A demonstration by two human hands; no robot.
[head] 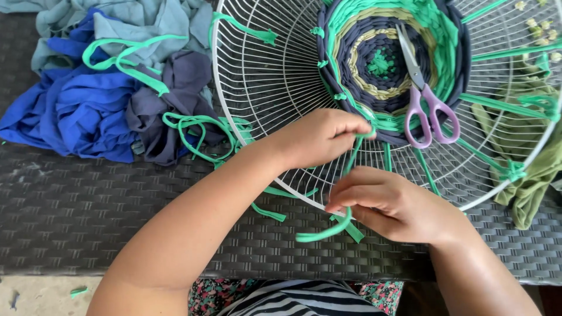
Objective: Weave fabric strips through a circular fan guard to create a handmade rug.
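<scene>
While the woven disc (389, 64) fills only the middle of the white wire grille (257, 70), we judge the weaving about a third done: rings of green, navy and tan spiral out from the hub, and bare wire spokes run from its edge to the rim all around. Green spoke strips (497, 105) stretch outward at 3 and 5 o'clock, uncovered.

Our left hand (319, 137) sits at 6 o'clock of the disc, its grip pressed together, pinching the green strip (328, 231) against the weave's edge. Our right hand (392, 205), lower and toward 5 o'clock, pinches the same strip, whose loose end loops down over the tabletop (76, 210).

Purple-handled scissors (424, 99) lie on the weave. A heap of blue and grey cloth (88, 105) with more green strips waits at 9 o'clock; olive cloth (533, 175) lies under the grille at 4 o'clock.

The grille's top and right are cut off, so we cannot tell how even the weave is there. Our fingertips hide exactly where the strip passes the wires.
</scene>
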